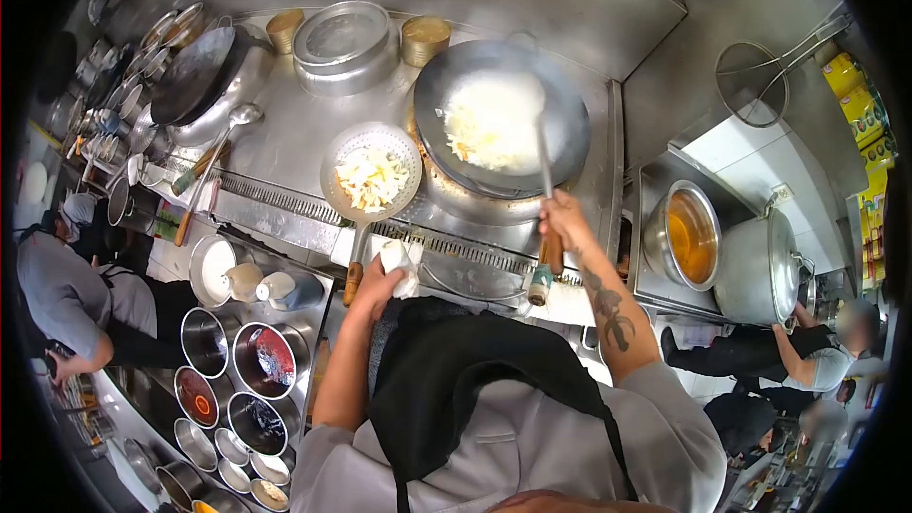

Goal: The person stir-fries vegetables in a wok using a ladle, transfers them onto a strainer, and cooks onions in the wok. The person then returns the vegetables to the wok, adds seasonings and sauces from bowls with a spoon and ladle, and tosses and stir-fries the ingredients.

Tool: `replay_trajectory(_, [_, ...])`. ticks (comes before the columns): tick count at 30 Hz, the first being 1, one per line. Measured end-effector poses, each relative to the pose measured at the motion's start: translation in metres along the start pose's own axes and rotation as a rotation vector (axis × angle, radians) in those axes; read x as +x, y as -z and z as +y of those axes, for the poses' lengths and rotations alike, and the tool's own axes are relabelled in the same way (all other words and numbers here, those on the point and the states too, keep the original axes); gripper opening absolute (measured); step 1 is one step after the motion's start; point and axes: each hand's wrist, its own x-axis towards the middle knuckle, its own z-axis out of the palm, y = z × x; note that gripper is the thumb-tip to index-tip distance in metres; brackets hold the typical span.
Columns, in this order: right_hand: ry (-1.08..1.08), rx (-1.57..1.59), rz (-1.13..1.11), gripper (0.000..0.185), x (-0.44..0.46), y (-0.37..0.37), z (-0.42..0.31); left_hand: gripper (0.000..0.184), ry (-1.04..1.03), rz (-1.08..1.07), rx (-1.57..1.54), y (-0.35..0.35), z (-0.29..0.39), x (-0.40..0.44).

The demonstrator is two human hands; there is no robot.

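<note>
My right hand (567,222) is closed round the handle of a long-handled ladle (544,157), whose head is hidden by steam and food in the wok. Pale cooked pieces (483,131) with bits of orange steam inside that dark wok (568,147), on the burner. My left hand (378,287) grips a bunched white cloth (402,264). Beside this hand is the wooden-ended handle of a perforated strainer (410,154); whether my fingers touch the handle I cannot tell. More pale and orange food (370,180) lies in the strainer, left of the wok.
A round metal pot (342,71) and two tins stand behind. Another ladle (204,171) lies left, near a tilted wok (195,76). Sauce pots (271,361) fill the left counter. At right are a bowl of orange liquid (692,233), a lidded pot (755,271) and co-workers.
</note>
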Motion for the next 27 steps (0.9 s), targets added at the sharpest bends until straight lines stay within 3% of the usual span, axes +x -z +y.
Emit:
replay_trajectory(7, [-0.492, 1.323, -0.730, 0.027, -0.038, -0.008, -0.046, 0.050, 0.068, -0.127, -0.134, -0.005, 0.011, -0.036])
replay_trajectory(11, [-0.493, 1.368, -0.685, 0.038, -0.054, -0.003, -0.055, 0.051, 0.037, -0.153, -0.181, -0.006, 0.005, -0.044])
replay_trajectory(19, [-0.489, 1.337, -0.705, 0.037, -0.081, 0.016, -0.085, 0.049, 0.089, -0.091, -0.263, -0.009, 0.016, -0.061])
replay_trajectory(27, [-0.443, 1.222, -0.734, 0.036, -0.105, 0.015, -0.124, 0.047, 0.116, -0.159, -0.281, -0.013, 0.021, -0.065])
